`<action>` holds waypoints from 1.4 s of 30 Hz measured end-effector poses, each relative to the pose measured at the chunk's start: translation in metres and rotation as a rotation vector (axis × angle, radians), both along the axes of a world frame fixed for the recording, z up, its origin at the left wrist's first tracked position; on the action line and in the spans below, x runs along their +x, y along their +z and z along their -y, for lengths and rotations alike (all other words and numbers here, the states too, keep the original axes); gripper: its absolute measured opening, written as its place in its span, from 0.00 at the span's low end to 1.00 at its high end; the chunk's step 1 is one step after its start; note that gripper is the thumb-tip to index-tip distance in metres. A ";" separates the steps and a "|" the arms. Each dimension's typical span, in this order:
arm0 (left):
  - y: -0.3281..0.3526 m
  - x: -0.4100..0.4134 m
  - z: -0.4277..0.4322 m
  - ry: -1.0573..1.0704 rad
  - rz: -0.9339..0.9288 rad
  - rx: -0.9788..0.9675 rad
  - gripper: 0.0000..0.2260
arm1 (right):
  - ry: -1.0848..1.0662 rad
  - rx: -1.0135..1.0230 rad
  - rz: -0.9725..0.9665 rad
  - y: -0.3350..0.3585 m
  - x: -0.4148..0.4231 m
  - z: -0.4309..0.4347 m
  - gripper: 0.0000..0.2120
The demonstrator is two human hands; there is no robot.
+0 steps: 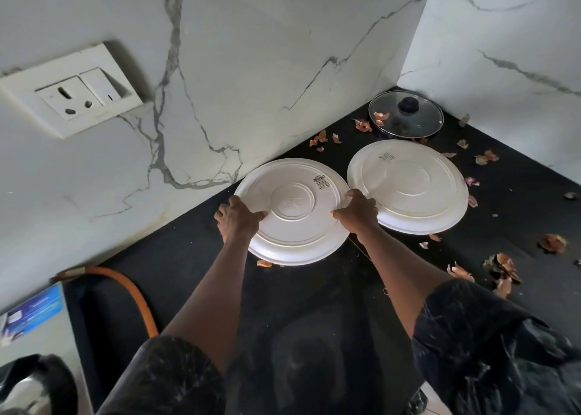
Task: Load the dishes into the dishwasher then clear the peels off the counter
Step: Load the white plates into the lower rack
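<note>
Two white plates lie upside down on the black counter (314,304). My left hand (235,218) grips the left rim of the nearer plate (295,226), thumb on top. Across from it, my right hand (358,210) grips that plate's right rim. The second plate (415,188) lies just to the right, touching or nearly touching the first. Onion peels (503,270) are scattered over the counter to the right and behind the plates.
A pan with a glass lid (405,115) stands in the back corner. Marble walls close in the left and back. A wall socket (75,93) is at the left, with an orange hose (138,298) and an appliance (34,329) below it.
</note>
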State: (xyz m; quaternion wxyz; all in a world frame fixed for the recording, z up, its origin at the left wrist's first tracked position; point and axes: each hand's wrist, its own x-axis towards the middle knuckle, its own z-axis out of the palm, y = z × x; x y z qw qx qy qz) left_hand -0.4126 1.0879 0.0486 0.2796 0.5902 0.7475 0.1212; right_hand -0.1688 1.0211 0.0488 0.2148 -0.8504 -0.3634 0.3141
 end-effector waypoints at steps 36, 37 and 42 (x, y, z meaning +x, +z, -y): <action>0.043 0.230 0.190 -0.663 0.170 0.013 0.41 | -0.549 0.090 0.039 0.046 0.181 0.326 0.36; 0.043 0.239 0.197 -0.685 0.161 0.004 0.41 | -0.563 0.079 0.046 0.047 0.184 0.340 0.35; 0.046 0.289 0.241 -0.862 0.092 -0.048 0.45 | -0.640 0.069 0.112 0.054 0.202 0.424 0.34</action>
